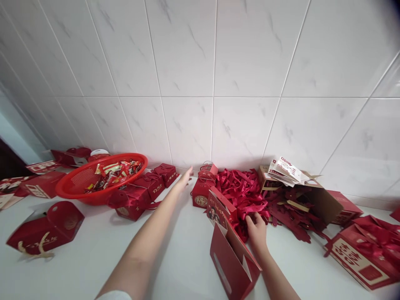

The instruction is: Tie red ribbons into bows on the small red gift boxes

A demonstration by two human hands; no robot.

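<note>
My left hand reaches toward the wall with its fingers stretched out and nothing in them. To its right stands a small red gift box with another little box on top. My right hand is at the front of a heap of red satin ribbons, its thumb and fingers closed on ribbon; some fingertips are hidden. Just left of that hand, an open red paper gift box stands on the white table, its printed flap raised.
A red plastic basket of wrapped candies sits at the left, with red boxes beside it. A handled box lies front left. On the right are a cardboard box of dark red strips, cards and a ribboned box.
</note>
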